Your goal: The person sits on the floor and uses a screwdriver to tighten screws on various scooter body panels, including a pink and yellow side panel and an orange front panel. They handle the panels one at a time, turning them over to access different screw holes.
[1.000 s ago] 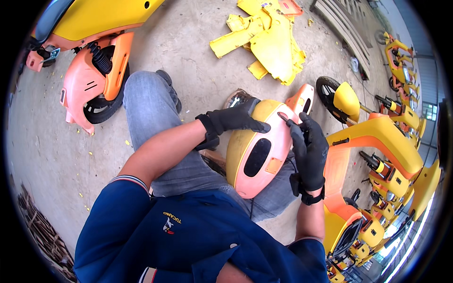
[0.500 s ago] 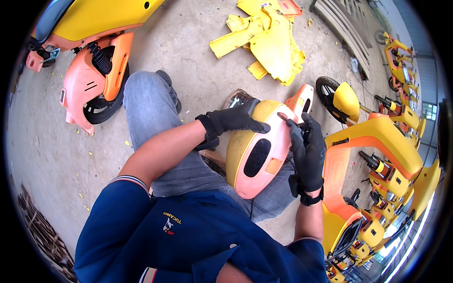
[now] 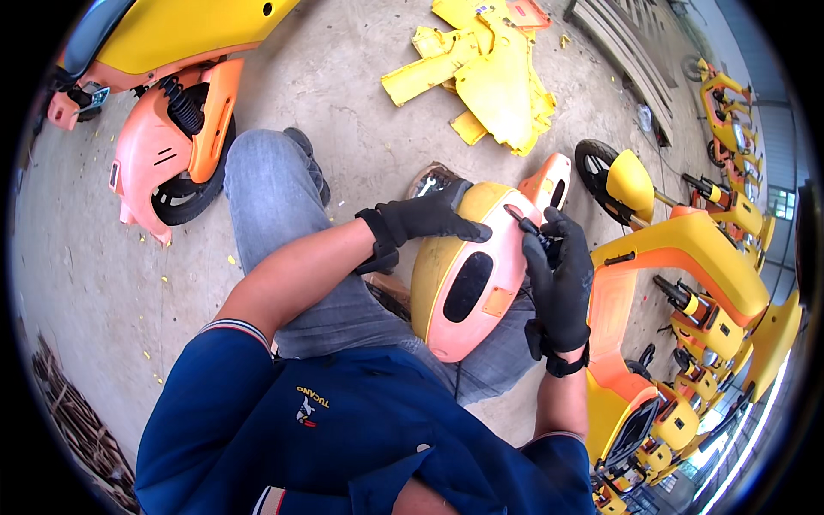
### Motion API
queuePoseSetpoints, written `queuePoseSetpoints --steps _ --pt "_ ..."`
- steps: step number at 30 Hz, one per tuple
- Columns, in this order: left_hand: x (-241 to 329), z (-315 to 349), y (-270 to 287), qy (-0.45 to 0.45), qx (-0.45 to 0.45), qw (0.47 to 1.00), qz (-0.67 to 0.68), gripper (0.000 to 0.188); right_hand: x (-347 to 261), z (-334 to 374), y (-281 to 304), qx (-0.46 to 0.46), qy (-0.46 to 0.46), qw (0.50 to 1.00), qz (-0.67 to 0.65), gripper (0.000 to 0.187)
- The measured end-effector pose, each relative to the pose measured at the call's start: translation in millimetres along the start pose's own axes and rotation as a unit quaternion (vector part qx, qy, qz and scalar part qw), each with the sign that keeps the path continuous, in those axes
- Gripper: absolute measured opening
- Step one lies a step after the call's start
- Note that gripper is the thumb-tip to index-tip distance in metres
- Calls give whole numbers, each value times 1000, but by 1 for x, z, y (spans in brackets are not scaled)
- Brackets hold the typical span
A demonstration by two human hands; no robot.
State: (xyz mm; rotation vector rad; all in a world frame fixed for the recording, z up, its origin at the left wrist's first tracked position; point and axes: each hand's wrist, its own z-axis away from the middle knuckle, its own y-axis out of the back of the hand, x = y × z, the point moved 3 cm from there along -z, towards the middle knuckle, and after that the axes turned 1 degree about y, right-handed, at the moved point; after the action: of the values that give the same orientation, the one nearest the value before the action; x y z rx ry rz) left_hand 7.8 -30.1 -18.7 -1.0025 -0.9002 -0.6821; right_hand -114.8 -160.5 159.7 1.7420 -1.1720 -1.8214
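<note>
- The floor is bare grey concrete, dusty and faintly stained, stretching across the left and far side.
- Small yellow scraps dot the floor on the left.
- A bundle of thin brown sticks lies at the near left edge.
- Long, weathered planks lie side by side at the far right.
- A blue-grey wall with ribbed panelling rises on the right, curved by the lens.
- A small paned window in that wall shows bright, with green tints.
- Yellow-and-orange scooters stand in a row before the wall.
- Pale daylight evenly lights the floor.
</note>
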Motion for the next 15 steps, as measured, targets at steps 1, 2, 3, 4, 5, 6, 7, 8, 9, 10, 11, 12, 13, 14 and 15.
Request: queuePoseSetpoints --steps 1,2,3,4,5,6,7,8,9,10,11,12,13,14,15 --pt "0 0 0 -3 0 1000 2 81 -6 -1 2 -10 1 1000 -16 25" --pt "1 0 0 -6 0 1000 4 81 -9 -1 3 -20 2 999 -33 25" --pt "2 0 -1 -4 -3 1000 7 81 -8 -2 5 -16 47 999 3 26" --pt "4 0 -2 -3 -6 1000 9 81 -4 -3 7 -11 93 995 39 26" --pt "5 1 -3 -2 -9 1000 12 81 -1 -3 7 -6 138 988 75 27" --pt "5 1 -3 -2 -6 1000 11 82 3 -2 6 -2 122 990 76 28" --pt "6 2 -3 -2 -4 1000 10 82 6 0 5 2 106 991 78 29" --pt "6 2 -3 -3 -2 1000 8 82 8 1 4 7 90 993 79 30" --pt "6 2 -2 -8 0 1000 4 82 9 1 3 7 56 996 69 31" --pt "5 1 -2 -12 1 1000 -1 82 7 0 1 7 22 998 58 31" --pt "5 1 -1 -17 2 1000 -6 82 7 0 0 7 -12 999 47 32" --pt "4 1 -1 -12 3 1000 -7 82 4 0 0 13 -9 1000 27 30" --pt "3 0 0 -7 4 1000 -8 82 2 -1 0 18 -5 1000 6 29" --pt "2 0 0 -2 6 1000 -10 82 0 -2 1 23 -2 1000 -15 27" --pt "3 1 -1 -2 0 1000 -3 82 -1 -2 1 10 8 1000 -15 27"
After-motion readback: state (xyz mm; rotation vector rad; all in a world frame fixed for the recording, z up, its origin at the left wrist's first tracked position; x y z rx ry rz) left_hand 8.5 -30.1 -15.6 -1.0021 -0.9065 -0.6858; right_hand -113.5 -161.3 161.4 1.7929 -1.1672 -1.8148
